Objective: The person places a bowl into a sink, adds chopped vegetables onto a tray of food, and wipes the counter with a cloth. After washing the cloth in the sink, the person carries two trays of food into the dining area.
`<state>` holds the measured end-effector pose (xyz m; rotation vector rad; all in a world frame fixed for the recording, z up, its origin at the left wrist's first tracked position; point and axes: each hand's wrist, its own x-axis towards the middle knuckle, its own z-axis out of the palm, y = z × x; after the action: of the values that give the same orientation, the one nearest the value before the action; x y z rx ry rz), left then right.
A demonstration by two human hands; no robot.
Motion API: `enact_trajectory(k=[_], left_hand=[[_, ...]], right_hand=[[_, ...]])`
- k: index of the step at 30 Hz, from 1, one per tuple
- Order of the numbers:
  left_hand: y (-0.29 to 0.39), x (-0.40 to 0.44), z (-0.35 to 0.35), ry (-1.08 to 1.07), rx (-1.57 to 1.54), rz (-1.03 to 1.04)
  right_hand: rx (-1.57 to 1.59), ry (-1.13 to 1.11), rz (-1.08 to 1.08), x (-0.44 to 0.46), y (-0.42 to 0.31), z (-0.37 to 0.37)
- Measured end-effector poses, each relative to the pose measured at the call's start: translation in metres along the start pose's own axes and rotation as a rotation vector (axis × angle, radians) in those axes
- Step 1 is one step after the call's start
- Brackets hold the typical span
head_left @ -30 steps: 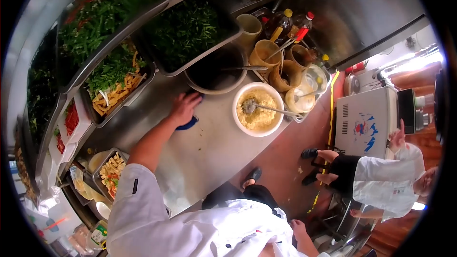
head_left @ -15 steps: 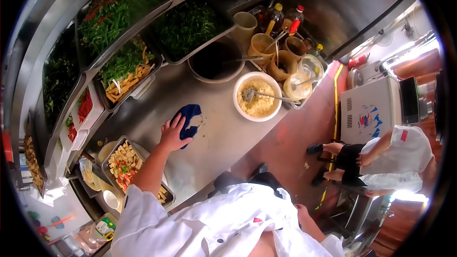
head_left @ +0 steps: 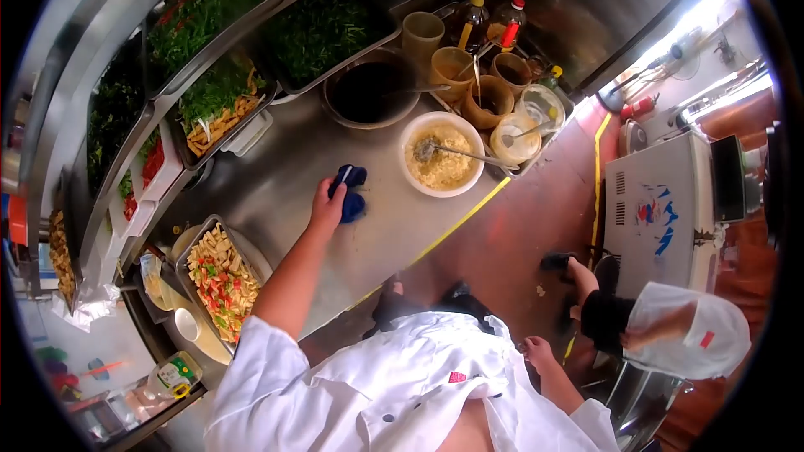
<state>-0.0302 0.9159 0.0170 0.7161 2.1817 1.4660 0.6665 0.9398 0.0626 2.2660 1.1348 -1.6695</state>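
My left hand (head_left: 327,199) grips a bunched dark blue cloth (head_left: 353,192) on the steel counter (head_left: 310,151). Small dark specks lie on the steel beside the cloth. Beyond it stands a white bowl (head_left: 405,130) of pale yellow chopped food, with a metal ladle (head_left: 465,155) resting in it. Behind that is a large metal bowl (head_left: 352,120) of dark liquid, also with a utensil handle over its rim. My right hand (head_left: 540,350) hangs low at my right side, away from the counter. Its fingers are curled, and anything inside them is too small to make out.
Trays of chopped greens (head_left: 331,38) line the rack at the left and back. A tray of sliced food with red pieces (head_left: 222,276) sits at the near left. Seasoning tubs (head_left: 486,100) and bottles (head_left: 473,21) crowd the far corner. Another person (head_left: 687,326) stands at the right.
My left hand has gone from lying spread on the cloth to gripping it bunched up, slightly to the right. My view has shifted, and the person at right has bent or turned.
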Motion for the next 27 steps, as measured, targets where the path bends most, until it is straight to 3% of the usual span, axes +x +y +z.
enact_trajectory(k=[2, 4, 6, 8, 10, 11, 12, 14, 17, 20, 23, 25, 27], left_hand=[[0.052, -0.045, -0.026, -0.023, -0.229, -0.175], [0.058, -0.091, -0.042, 0.032, -0.142, -0.258], [0.021, -0.137, -0.038, 0.116, 0.071, -0.231], [-0.037, -0.18, -0.023, 0.207, 0.658, -0.033], [-0.02, -0.2, 0.001, 0.224, 0.88, 0.092], [-0.02, -0.198, 0.015, 0.293, 0.941, 0.03], [-0.02, -0.193, 0.03, 0.361, 0.998, -0.031], [-0.006, -0.172, 0.057, 0.447, 1.038, -0.189], [0.013, -0.128, 0.086, 0.482, 1.085, -0.32], [0.034, -0.076, 0.103, 0.467, 1.027, -0.331], [0.043, -0.028, 0.106, 0.4, 0.922, -0.225], [0.019, -0.006, 0.099, 0.374, 0.776, -0.066], [-0.01, 0.017, 0.087, 0.368, 0.579, 0.102]], right_hand=[[-0.042, 0.002, 0.003, 0.008, 0.004, -0.002], [-0.087, -0.015, 0.001, 0.025, 0.01, -0.007], [-0.083, -0.065, -0.003, 0.052, 0.02, -0.011], [-0.099, -0.091, -0.036, 0.08, 0.033, -0.017], [-0.004, -0.143, -0.032, 0.102, 0.036, -0.024], [0.207, -0.306, -0.009, 0.109, 0.033, -0.031], [0.11, -0.146, 0.001, 0.092, 0.006, -0.026], [0.235, -0.186, -0.024, 0.101, 0.008, -0.034], [0.113, -0.028, -0.047, 0.061, -0.03, -0.029], [0.1, -0.031, -0.039, 0.055, -0.017, -0.024], [0.078, -0.018, -0.003, 0.034, -0.017, -0.005], [-0.085, 0.027, 0.017, 0.005, -0.038, 0.011], [0.011, 0.028, -0.078, 0.009, -0.019, 0.019]])
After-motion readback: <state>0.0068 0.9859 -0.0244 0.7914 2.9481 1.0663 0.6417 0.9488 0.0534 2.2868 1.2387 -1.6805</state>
